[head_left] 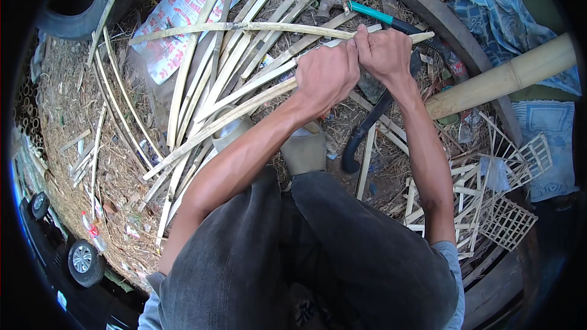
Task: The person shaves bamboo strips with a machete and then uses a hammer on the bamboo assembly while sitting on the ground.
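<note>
My left hand (327,75) and my right hand (385,54) sit side by side, both closed around the near end of a long thin bamboo strip (244,27) that runs off to the left over a heap of split bamboo slats (244,73). Whether a blade is in either hand is hidden by the fingers. A tool with a teal handle (370,12) lies just beyond my right hand. A black curved hose (365,129) lies below my hands, between my knees and the slats.
A thick bamboo pole (501,79) lies at the right. Small bamboo lattice frames (495,195) are stacked at the lower right. A printed white sack (177,21), a tyre (85,6), blue patterned cloth (507,18) and straw litter surround the heap.
</note>
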A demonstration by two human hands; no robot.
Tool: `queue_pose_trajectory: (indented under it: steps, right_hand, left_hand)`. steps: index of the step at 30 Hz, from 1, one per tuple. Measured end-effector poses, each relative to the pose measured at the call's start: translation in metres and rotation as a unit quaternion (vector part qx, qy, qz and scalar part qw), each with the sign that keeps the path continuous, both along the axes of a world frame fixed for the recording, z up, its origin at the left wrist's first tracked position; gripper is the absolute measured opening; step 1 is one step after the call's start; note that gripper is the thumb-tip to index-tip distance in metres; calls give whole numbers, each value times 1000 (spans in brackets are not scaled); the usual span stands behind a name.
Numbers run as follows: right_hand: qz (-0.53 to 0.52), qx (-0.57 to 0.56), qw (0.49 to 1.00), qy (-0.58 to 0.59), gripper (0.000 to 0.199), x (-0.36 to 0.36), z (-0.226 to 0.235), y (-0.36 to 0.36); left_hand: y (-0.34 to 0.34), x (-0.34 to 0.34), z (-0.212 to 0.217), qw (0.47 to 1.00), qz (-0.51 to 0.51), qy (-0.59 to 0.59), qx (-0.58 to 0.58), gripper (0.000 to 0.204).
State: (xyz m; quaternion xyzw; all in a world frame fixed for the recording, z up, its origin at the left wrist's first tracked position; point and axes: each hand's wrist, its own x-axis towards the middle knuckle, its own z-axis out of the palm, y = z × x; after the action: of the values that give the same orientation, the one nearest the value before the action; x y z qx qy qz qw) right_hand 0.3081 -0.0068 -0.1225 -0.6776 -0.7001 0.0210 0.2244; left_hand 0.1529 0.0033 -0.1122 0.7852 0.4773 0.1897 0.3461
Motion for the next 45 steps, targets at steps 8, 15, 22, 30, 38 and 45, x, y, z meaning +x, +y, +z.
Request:
queue_pose_trajectory:
  steps: [8,15,22,30,38,45]
  right_hand:
    - [-33,-61,995,73,45,-5,5,-8]
    - [-36,-83,989,116,44,-4,5,-5]
    - [-40,-84,986,136,43,-8,3,-14]
    - [-113,-92,858,493,42,-13,-14,-14]
    - [-1,-227,937,267,55,9,22,-7]
    - [223,-496,781,308,35,43,79,-4]
  left_hand:
    - [-9,-1,-4,996,28,54,67,54]
    - [-5,-3,-1,994,35,70,74,52]
    - [-12,-5,-3,992,39,49,109,52]
    - [4,2,20,997,58,24,42,54]
    - [28,-39,41,951,-173,-39,-253,43]
    - [24,-48,36,828,-226,-146,-493,27]
